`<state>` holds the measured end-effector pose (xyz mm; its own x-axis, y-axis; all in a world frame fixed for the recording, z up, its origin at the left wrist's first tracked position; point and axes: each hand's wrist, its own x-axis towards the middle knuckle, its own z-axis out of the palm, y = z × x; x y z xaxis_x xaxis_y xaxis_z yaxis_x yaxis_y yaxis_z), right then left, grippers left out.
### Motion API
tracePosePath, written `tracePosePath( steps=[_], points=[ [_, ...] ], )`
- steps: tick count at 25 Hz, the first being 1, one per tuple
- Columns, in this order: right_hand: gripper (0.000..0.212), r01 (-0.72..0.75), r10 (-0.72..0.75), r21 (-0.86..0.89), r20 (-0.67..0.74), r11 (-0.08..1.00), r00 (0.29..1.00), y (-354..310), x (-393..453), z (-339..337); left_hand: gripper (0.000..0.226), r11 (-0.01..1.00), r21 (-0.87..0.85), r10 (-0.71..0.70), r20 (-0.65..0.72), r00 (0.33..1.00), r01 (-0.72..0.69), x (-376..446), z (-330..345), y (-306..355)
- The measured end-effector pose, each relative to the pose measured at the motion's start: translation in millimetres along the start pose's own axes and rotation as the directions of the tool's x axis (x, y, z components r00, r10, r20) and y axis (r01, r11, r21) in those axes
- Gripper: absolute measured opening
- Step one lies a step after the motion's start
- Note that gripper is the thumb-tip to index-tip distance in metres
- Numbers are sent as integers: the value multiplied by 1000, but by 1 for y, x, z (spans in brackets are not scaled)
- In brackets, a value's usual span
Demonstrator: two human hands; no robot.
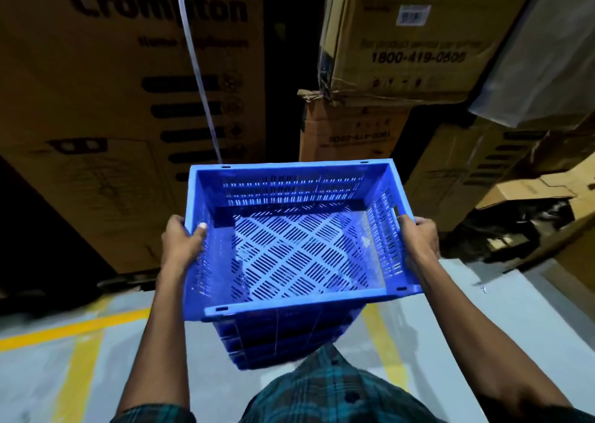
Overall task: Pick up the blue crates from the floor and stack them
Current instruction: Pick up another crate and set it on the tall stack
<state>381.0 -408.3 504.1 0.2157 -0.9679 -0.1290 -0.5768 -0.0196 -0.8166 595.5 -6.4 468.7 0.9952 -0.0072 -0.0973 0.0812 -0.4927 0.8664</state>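
A blue slotted crate [299, 249], empty inside, sits at the middle of the head view, held level at waist height. My left hand [182, 241] grips its left wall, thumb over the rim. On the opposite wall, by the handle slot, my right hand [420, 239] is clamped. Directly beneath it the sides of more blue crates [283, 339] show as a stack; whether the held crate touches that stack I cannot tell.
Tall cardboard boxes [106, 101] rise close ahead on the left, with more stacked boxes [402, 36] ahead and to the right. A dark gap runs between them. The grey floor [42, 387] carries yellow painted lines [77, 374].
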Motion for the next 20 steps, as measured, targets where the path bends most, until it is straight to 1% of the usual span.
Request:
tracePosePath(
  steps=[3,6,8,11,13,15,18,20],
  points=[
    [48,-10,11,-13,30,1000,999,-19,13,26,29,999,17,-46,-6,999,46,39,11,-22],
    [46,1,4,-57,91,998,996,-32,24,46,26,995,21,-99,-9,995,99,48,16,-9],
    [45,9,0,-77,121,997,993,-38,33,58,25,988,24,-155,27,988,154,56,22,1],
    [46,-11,33,-134,161,991,986,-35,56,76,31,976,65,-215,120,969,209,68,32,10],
    [49,-28,58,-168,177,985,982,-34,72,82,28,973,100,-219,117,969,208,68,39,12],
    [46,10,32,-206,199,978,979,-36,79,80,25,968,129,-227,102,969,213,65,43,10],
    [34,87,-17,-268,251,960,968,-34,79,75,23,957,150,-265,118,957,247,59,44,-2],
    [32,112,-29,-327,249,938,968,-26,76,75,23,948,169,-289,112,951,269,54,42,-4]
  ],
)
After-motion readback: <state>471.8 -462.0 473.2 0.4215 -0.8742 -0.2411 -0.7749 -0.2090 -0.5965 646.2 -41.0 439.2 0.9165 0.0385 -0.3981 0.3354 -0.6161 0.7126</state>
